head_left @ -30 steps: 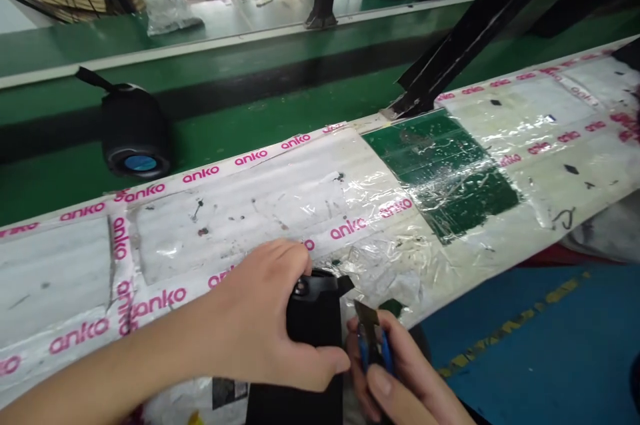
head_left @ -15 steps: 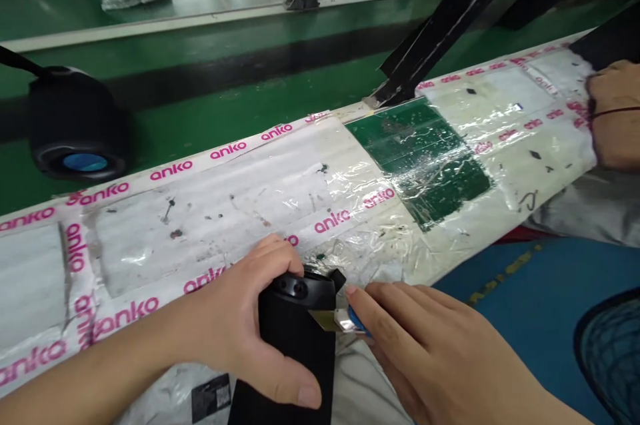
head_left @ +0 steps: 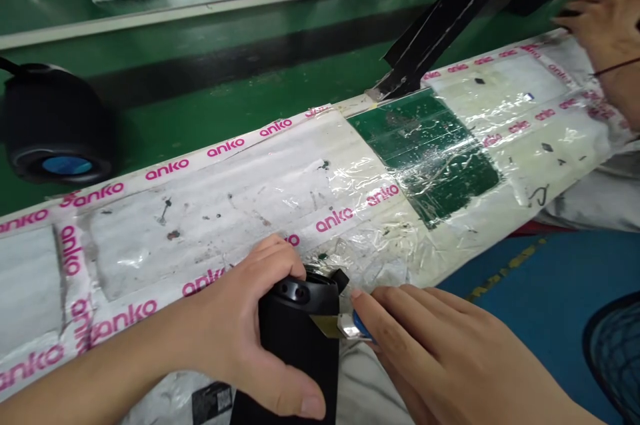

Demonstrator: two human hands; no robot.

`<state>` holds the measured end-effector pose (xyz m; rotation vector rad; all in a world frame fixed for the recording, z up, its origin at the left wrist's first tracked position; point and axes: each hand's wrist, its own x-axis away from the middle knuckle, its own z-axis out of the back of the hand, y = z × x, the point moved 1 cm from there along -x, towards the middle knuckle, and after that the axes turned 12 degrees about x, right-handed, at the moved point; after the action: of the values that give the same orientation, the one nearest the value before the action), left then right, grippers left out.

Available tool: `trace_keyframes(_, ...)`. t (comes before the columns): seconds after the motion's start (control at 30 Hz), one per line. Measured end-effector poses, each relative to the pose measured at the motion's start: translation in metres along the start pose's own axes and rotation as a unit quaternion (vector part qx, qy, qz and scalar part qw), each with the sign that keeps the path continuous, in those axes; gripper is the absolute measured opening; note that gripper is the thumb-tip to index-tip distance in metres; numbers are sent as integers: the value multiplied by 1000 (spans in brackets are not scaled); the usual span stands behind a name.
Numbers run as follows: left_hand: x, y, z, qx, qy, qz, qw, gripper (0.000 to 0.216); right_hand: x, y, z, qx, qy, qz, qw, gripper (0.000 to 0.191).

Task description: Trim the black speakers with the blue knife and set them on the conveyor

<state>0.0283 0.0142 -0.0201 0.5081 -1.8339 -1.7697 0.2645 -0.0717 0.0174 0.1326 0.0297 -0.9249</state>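
A black cylindrical speaker (head_left: 300,352) lies end-up toward the bench, its glossy end with two small round holes facing away from me. My left hand (head_left: 260,338) wraps round it, thumb along the near side and fingers over the far end. In my right hand (head_left: 425,345) is a utility knife (head_left: 350,326) with a blue body. Its blade lies against the speaker's side just below the glossy end piece. A short black strap or tab (head_left: 340,280) sticks out at the speaker's far right. My right fingers hide most of the knife handle.
The bench edge (head_left: 250,178) is covered with white sheeting and pink-lettered tape. Another black speaker (head_left: 57,125) with a blue end sits on the green conveyor at left. A slanted black post (head_left: 445,25) rises ahead. Another person's hand (head_left: 615,32) is at right, above a wire basket (head_left: 615,358).
The other person's hand has lifted away from the bench at right. The speaker on the conveyor has shifted left. My hands and the knife stay nearly the same.
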Motion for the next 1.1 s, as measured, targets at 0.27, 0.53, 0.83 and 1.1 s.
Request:
trace_keyframes(0.27,-1,2,-1,6,5,10,1000,64,3,-7,2,47,-21,-10,999,51)
trace_keyframes(0.53,-6,10,-5,0,-3,12,1000,54,-2,-6,5,70,-58,-24,996,38)
trace_keyframes(0.83,-8,16,-8,-38,1,53,998,48,-19,5,24,50,-130,-5,990,25)
trace_keyframes(1.1,-2,22,-21,-67,36,-18,997,47,-7,12,47,37,-55,45,997,37)
